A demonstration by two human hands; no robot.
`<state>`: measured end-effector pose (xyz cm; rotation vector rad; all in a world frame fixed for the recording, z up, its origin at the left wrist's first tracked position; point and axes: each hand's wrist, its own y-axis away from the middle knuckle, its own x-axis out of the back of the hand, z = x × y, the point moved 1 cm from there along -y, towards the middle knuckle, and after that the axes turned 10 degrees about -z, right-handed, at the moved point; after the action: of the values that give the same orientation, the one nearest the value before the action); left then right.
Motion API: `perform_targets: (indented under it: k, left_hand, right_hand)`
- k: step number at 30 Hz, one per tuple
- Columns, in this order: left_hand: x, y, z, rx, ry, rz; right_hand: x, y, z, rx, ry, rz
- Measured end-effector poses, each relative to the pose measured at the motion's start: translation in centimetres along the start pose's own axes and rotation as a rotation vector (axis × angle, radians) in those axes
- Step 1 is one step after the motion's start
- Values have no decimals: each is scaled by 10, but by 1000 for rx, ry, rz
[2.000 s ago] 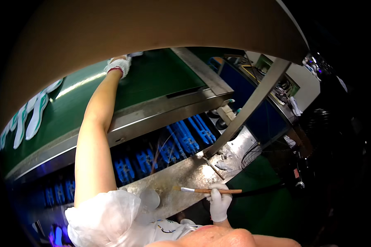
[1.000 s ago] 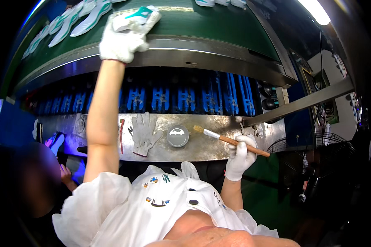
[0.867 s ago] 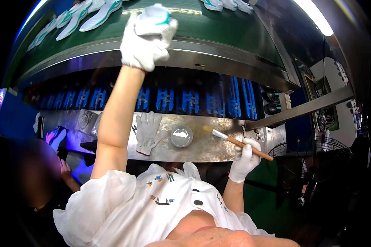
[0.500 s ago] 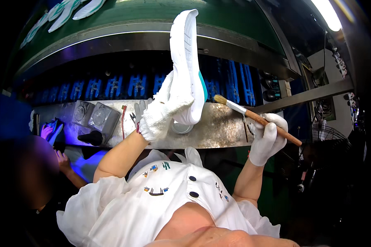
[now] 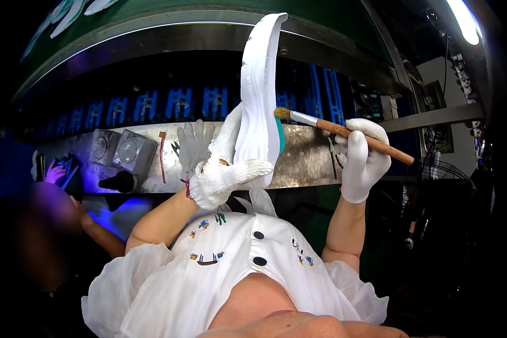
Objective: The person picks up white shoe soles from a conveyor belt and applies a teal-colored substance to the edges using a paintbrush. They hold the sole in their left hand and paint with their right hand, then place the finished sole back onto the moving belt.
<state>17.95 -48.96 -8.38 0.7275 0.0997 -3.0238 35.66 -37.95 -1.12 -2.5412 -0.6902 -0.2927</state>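
My left hand (image 5: 224, 172), in a white knitted glove, is wrapped round the lower part of a white shoe sole (image 5: 257, 96). The sole stands on end, its side wall turned toward me, and a teal patch (image 5: 280, 137) shows at its right edge. In my right hand (image 5: 363, 158), gloved in white, is a paintbrush (image 5: 349, 133) with a wooden handle. Its tan bristles meet the right edge of the sole just above the teal patch; whether they press on it I cannot tell.
A metal ledge (image 5: 304, 160) carries a grey glove (image 5: 194, 143), a red-handled brush (image 5: 163, 158), grey boxes with dials (image 5: 135, 151) and a black nozzle-like piece (image 5: 117, 181). Beyond are blue racks (image 5: 180, 101) and a green belt (image 5: 208, 11) bearing more soles (image 5: 67, 17). Another person's hand (image 5: 54, 172) is at left.
The sole has turned so its side wall faces me more. My right hand has moved up, bringing the brush tip from beside the sole to its right edge.
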Motion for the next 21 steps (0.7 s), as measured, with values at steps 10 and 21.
perform_targets:
  k: [10,21]
  left_hand:
    - [-4,-1,1,32,21,73]
    - [-3,-3,17,-29,277,122]
  right_hand:
    - [-11,-10,2,217,134,-43]
    - [-8,-6,-27,427,405,-226]
